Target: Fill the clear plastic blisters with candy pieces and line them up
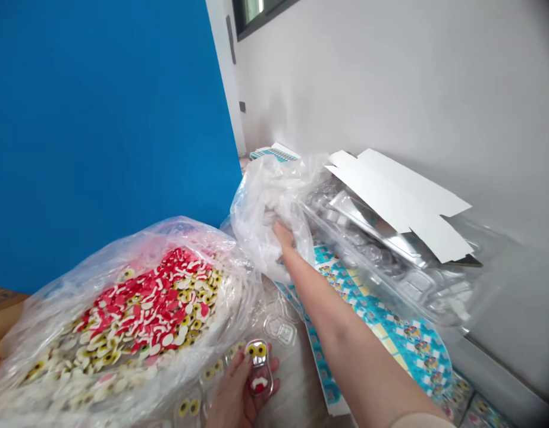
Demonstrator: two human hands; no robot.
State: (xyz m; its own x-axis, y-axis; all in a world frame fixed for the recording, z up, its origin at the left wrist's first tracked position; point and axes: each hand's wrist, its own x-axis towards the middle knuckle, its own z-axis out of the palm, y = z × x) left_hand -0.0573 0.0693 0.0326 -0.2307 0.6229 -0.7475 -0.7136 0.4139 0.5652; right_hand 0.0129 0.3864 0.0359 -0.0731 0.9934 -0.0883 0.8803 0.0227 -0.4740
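Note:
My left hand (238, 386), low in the middle, holds a small clear plastic blister pack (259, 368) upright. Two yellow-ringed eye pieces fill its top, and a red-and-white mouth piece sits below. My right arm stretches forward, and my right hand (285, 235) reaches into the mouth of a translucent plastic bag (251, 202). Its fingers are hidden inside, so their hold cannot be made out. To the left lies a large open plastic bag (180, 229) full of loose red, white and yellow pieces (153, 303). Beside my left hand are several more clear blisters (281, 327).
Blue printed card sheets (328, 362) lie under my right arm. Beyond them, a clear bag of plastic trays (381, 249) carries white folded cardboard (403, 202) on top. A blue panel (109, 131) stands at the left, a pale wall (390, 77) at the back right.

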